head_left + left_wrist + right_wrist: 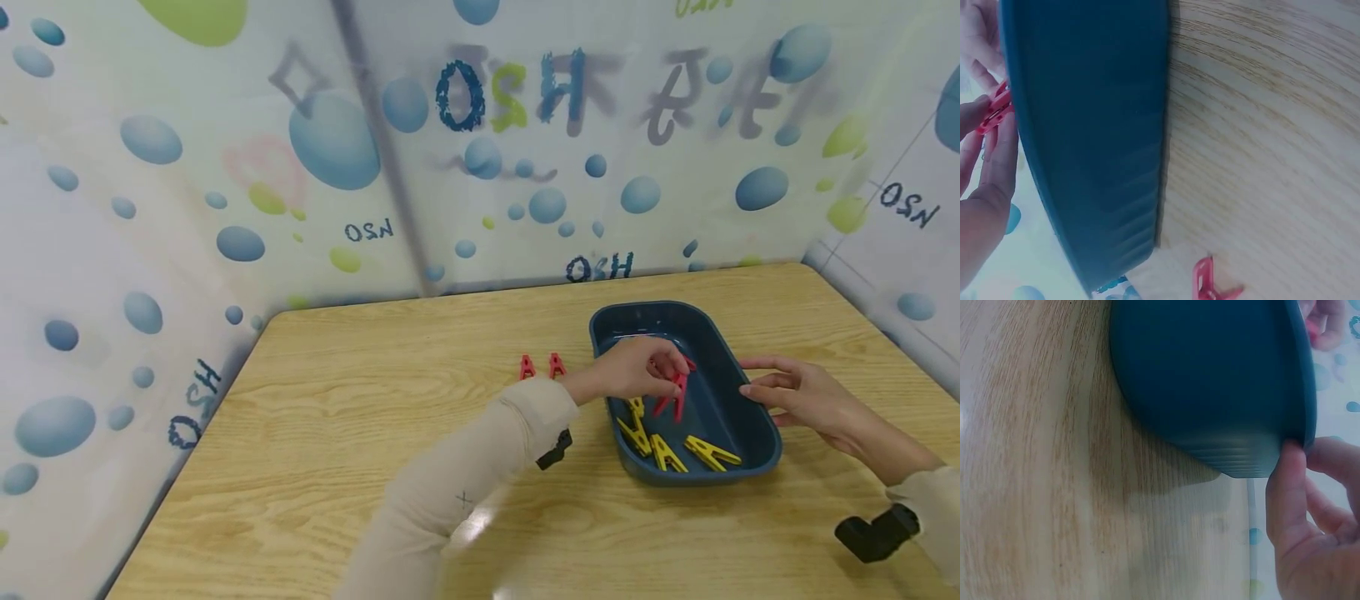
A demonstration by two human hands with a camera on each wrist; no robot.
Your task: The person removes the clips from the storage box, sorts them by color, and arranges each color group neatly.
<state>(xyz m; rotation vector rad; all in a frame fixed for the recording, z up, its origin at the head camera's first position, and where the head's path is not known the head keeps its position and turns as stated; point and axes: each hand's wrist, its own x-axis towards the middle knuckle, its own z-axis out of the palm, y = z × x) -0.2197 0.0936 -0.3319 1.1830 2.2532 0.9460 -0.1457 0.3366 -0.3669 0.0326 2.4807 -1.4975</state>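
A dark blue plastic basin [723, 400] stands on the right half of the table. Above its inside, my left hand [637, 367] pinches a red clothespin [680, 396] between thumb and fingertips; the same red clothespin [997, 111] shows over the rim in the left wrist view. Below it lie more red clothespins, partly covered by the hand. Several yellow clothespins [708, 452] rest on the basin's floor toward the near side. My right hand [806, 402] grips the basin's right rim, its thumb [1289, 478] against the outer wall in the right wrist view.
Two red clothespins, one [527, 367] and another [557, 365], are on the wooden table [337, 400] left of the basin. A printed curtain with blue and green dots [480, 158] hangs behind the table and along its sides.
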